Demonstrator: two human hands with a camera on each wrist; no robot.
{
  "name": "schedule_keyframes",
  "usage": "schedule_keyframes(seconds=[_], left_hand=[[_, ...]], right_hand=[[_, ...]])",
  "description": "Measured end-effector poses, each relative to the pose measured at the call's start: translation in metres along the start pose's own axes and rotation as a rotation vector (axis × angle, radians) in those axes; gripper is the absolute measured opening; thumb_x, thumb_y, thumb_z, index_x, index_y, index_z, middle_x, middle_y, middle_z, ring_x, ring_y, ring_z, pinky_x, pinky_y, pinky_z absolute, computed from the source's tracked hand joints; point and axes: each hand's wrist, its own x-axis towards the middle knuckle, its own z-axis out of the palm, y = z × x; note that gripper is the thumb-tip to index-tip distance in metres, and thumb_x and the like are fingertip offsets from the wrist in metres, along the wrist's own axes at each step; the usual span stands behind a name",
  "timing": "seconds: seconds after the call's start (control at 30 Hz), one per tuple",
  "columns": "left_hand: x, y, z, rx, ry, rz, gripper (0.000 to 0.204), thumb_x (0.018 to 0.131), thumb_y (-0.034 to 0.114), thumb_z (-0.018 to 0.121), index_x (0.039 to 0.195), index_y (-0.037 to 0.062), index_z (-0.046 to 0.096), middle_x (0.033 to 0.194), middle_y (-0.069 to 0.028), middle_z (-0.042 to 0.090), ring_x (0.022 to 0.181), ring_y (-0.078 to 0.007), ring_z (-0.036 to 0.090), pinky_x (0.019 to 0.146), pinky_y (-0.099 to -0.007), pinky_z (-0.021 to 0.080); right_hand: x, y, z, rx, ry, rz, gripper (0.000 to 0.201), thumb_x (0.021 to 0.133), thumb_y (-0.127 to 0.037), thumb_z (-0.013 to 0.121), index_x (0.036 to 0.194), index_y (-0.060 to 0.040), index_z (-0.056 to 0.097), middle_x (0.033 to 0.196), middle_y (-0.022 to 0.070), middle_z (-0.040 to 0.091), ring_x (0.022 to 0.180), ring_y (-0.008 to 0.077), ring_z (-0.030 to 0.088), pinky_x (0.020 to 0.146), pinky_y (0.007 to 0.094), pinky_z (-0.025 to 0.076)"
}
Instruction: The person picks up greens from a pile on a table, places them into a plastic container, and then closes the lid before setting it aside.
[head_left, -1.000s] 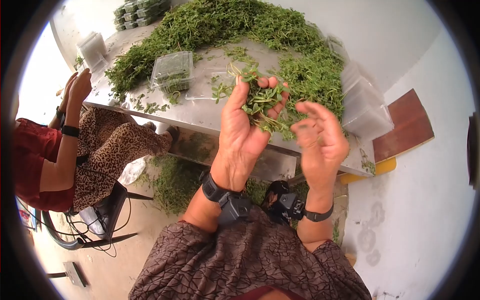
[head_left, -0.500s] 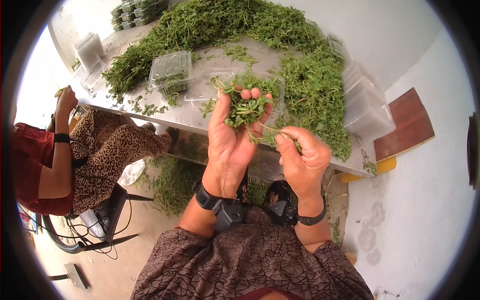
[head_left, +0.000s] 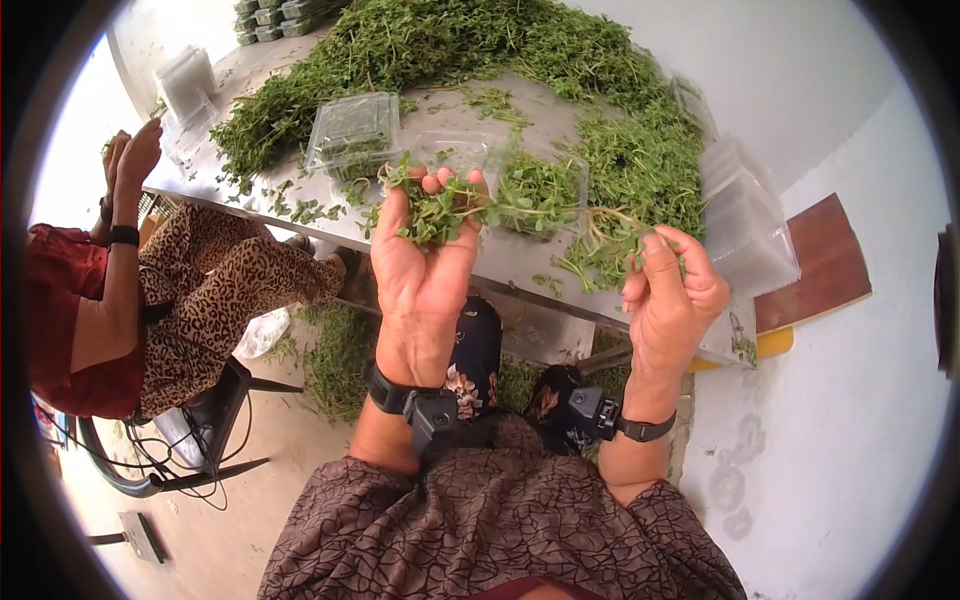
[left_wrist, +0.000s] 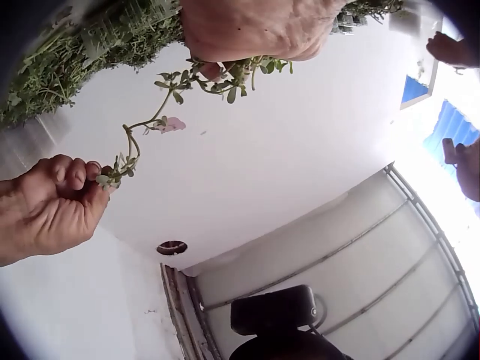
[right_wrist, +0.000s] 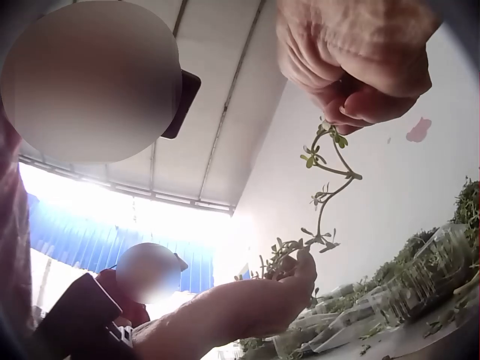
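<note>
My left hand (head_left: 425, 275) is palm up, fingers and thumb curled round a bunch of leafy green sprigs (head_left: 430, 218). To its right my right hand (head_left: 675, 295) pinches the end of one long sprig (left_wrist: 154, 120) between thumb and fingers. That sprig stretches across the gap between both hands, bent partway along in the right wrist view, its other end among the leaves in my left hand. Behind the hands stands an open clear plastic box (head_left: 583, 190) with greens in it. A lidded clear box (head_left: 352, 122) of greens sits left of it on the metal table (head_left: 535, 95).
A big heap of greens (head_left: 640, 160) curves round the table's back and right. Nested clear boxes (head_left: 750, 215) stand at the right edge, more boxes (head_left: 185, 85) at the left, and filled ones (head_left: 275, 18) far back. Another person (head_left: 100, 310) sits at the left.
The right hand, empty at first, took hold of a sprig's end and has drawn it to the right. My left hand has shifted left with the bunch, so the gap between the hands is wider.
</note>
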Motion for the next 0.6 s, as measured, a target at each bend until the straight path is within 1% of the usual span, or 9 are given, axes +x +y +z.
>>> schedule_keyframes(seconds=[0.07,0.1,0.17,0.4,0.47,0.53,0.57,0.6], left_hand=[[0.002,0.005,-0.006,0.016,-0.095,-0.011,0.023,0.098,0.017,0.044,0.101,-0.0035,0.053,0.089,-0.012,0.056,0.092,-0.0258,0.055,0.097,-0.048,0.044],[0.001,0.007,-0.005,0.015,-0.094,-0.008,0.023,0.098,0.017,0.044,0.101,-0.0035,0.053,0.089,-0.012,0.056,0.092,-0.0258,0.055,0.097,-0.048,0.044],[0.001,0.011,-0.004,0.014,-0.02,0.014,0.023,0.098,0.017,0.044,0.102,-0.0038,0.053,0.09,-0.0123,0.057,0.091,-0.0256,0.055,0.096,-0.0467,0.044],[0.003,0.014,-0.016,0.003,-0.086,-0.017,0.026,0.099,0.02,0.042,0.103,-0.003,0.052,0.091,-0.0122,0.058,0.092,-0.0263,0.056,0.096,-0.0442,0.044],[0.001,0.013,-0.016,0.056,-0.082,-0.019,0.026,0.099,0.021,0.041,0.104,-0.0019,0.052,0.09,-0.0118,0.058,0.093,-0.0261,0.056,0.096,-0.0431,0.045],[0.001,0.012,-0.016,0.048,-0.073,-0.014,0.026,0.099,0.021,0.042,0.104,-0.0012,0.052,0.09,-0.0117,0.058,0.093,-0.0257,0.056,0.096,-0.0428,0.045],[0.001,0.012,-0.016,0.048,-0.08,-0.014,0.026,0.099,0.021,0.042,0.104,-0.0013,0.052,0.089,-0.0116,0.058,0.093,-0.0257,0.056,0.095,-0.0428,0.045],[0.001,0.012,-0.017,0.049,-0.086,-0.014,0.026,0.099,0.021,0.042,0.105,-0.0015,0.052,0.089,-0.0116,0.058,0.093,-0.0256,0.056,0.095,-0.0427,0.045]], right_hand=[[0.003,0.0,0.002,0.071,0.063,0.003,0.011,0.086,-0.006,0.062,0.091,0.0037,0.066,0.062,0.0056,0.06,0.046,0.0061,0.051,0.04,0.0194,0.04],[0.006,0.001,-0.002,0.044,0.061,-0.026,0.012,0.086,-0.006,0.062,0.092,0.0044,0.066,0.063,0.007,0.061,0.046,0.0065,0.052,0.04,0.0197,0.04],[0.011,0.001,-0.002,0.044,0.058,-0.031,0.012,0.086,-0.006,0.063,0.093,0.0043,0.066,0.064,0.0075,0.062,0.047,0.0066,0.052,0.041,0.0198,0.04],[0.019,0.016,0.011,-0.052,0.065,-0.031,0.014,0.086,-0.007,0.064,0.095,0.0034,0.066,0.067,0.008,0.064,0.05,0.007,0.056,0.042,0.0194,0.041],[0.021,0.023,0.016,-0.077,0.055,-0.023,0.014,0.086,-0.007,0.064,0.095,0.0034,0.066,0.069,0.0073,0.065,0.051,0.0069,0.056,0.044,0.0192,0.042],[0.023,0.033,0.021,-0.14,-0.007,-0.102,0.013,0.087,-0.007,0.063,0.094,0.0034,0.067,0.073,0.0068,0.066,0.051,0.0067,0.055,0.046,0.0193,0.041],[0.024,0.035,0.025,-0.169,-0.01,-0.062,0.014,0.085,-0.006,0.065,0.094,0.0042,0.066,0.074,0.0084,0.067,0.055,0.0089,0.057,0.05,0.0215,0.043],[0.03,0.046,0.025,-0.169,-0.011,-0.062,0.014,0.085,-0.006,0.065,0.094,0.0042,0.066,0.074,0.0084,0.067,0.055,0.0089,0.057,0.05,0.0215,0.043]])
